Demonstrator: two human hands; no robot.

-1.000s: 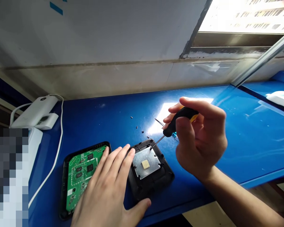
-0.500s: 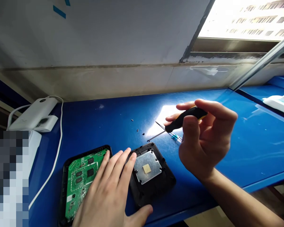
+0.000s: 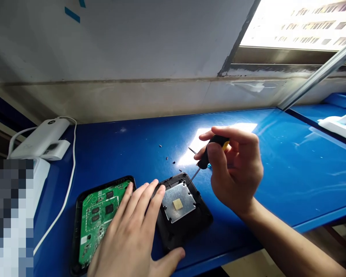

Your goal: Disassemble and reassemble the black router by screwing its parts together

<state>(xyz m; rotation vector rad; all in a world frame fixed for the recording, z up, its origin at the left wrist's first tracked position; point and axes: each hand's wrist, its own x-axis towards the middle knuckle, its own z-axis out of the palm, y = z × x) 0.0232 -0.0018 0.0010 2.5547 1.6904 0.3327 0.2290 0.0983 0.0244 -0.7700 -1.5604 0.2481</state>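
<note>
My right hand (image 3: 236, 169) grips a black and yellow screwdriver (image 3: 203, 161), its tip down near the upper right corner of the metal plate (image 3: 187, 211). The plate, with a beige square pad (image 3: 178, 204), lies in a black casing half (image 3: 203, 221). Spread fingers of my left hand (image 3: 135, 227) lie across the casing's left edge and the right part of a green circuit board (image 3: 99, 200), which sits in another black shell. Several tiny screws (image 3: 173, 162) lie behind the casing. A second screwdriver (image 3: 192, 150) is mostly hidden behind my right hand.
White plugged adapters (image 3: 40, 138) stand at the left, with a white cable (image 3: 72, 175) running forward. A metal post (image 3: 317, 77) rises at the back right. Beyond it are a white object (image 3: 338, 125) and a blue tray (image 3: 343, 99).
My right hand has moved left with the screwdriver, now held steeper, and its tip has gone from the table behind the casing to inside it. One tiny screw remains where the tip was.
</note>
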